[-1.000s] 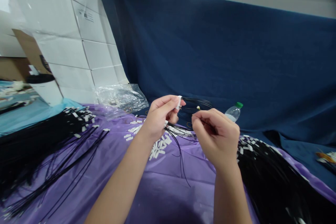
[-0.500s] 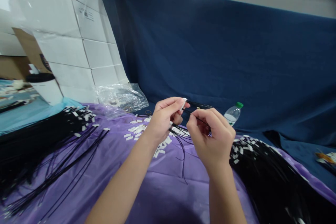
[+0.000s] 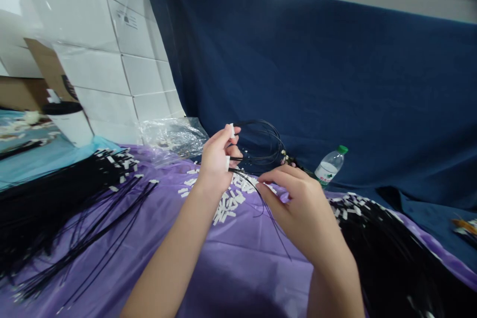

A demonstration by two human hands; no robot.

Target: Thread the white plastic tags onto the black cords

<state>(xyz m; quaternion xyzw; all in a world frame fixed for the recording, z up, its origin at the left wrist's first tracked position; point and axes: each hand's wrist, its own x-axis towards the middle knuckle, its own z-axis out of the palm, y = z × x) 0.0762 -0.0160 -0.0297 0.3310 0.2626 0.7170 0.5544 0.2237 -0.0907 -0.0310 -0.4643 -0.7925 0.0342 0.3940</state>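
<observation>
My left hand (image 3: 216, 161) is raised over the purple sheet (image 3: 208, 268) and pinches a small white connector (image 3: 231, 130) at its fingertips; a second white piece shows lower in the same hand. Thin black wires (image 3: 261, 146) loop out from it to the right. My right hand (image 3: 298, 208) sits lower and to the right, fingers closed on those black wires, a strand trailing down below it. Loose white connectors (image 3: 227, 203) lie scattered on the sheet under both hands.
A big heap of black wires with white ends (image 3: 383, 243) lies at right, another bundle (image 3: 55, 198) at left. A clear plastic bag (image 3: 171, 139), a green-capped bottle (image 3: 330, 165), a white cup (image 3: 69, 121) and white boxes (image 3: 93, 44) stand behind. A blue cloth (image 3: 316, 84) hangs at the back.
My left hand rose with the white connector and the wires now bow into a wide loop. My right hand dropped lower and toward me along the wires.
</observation>
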